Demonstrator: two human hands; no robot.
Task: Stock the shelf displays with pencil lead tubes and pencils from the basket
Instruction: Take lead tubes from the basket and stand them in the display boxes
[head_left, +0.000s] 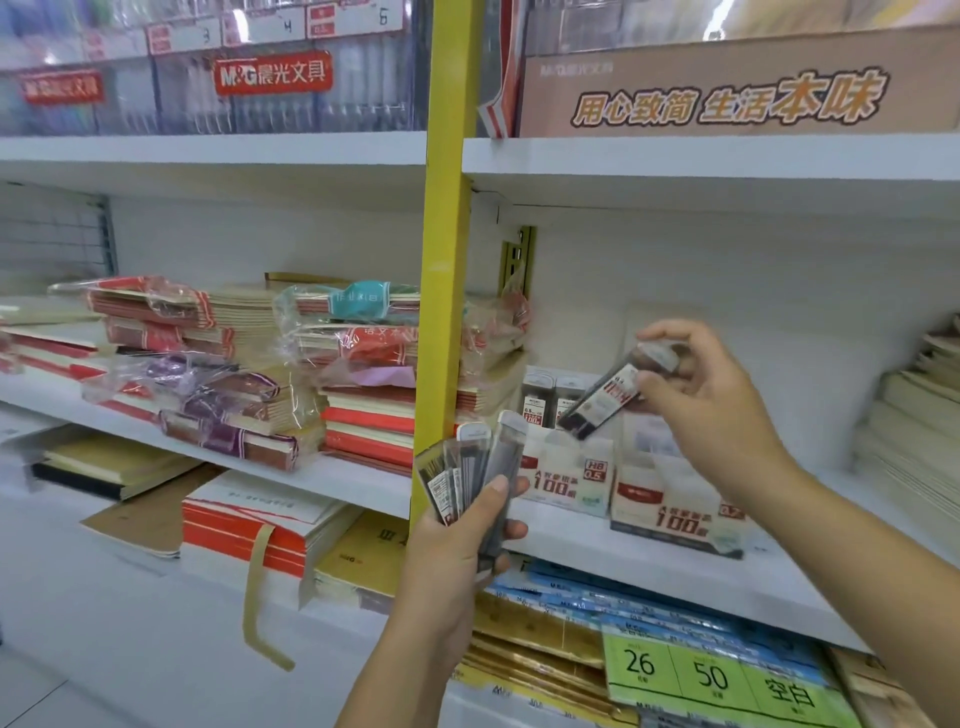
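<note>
Right hand, at about 3 o'clock in the view, with its grip pinching one dark, clear-capped plastic pencil lead tube by the upper end; the tube slants down toward 7 o'clock from the fingers, above the white cardboard display box on the white shelf. Left hand, at 6 o'clock, with its grip clenched around a fanned bundle of grey lead tubes, which project toward 12 o'clock beside the yellow upright post.
</note>
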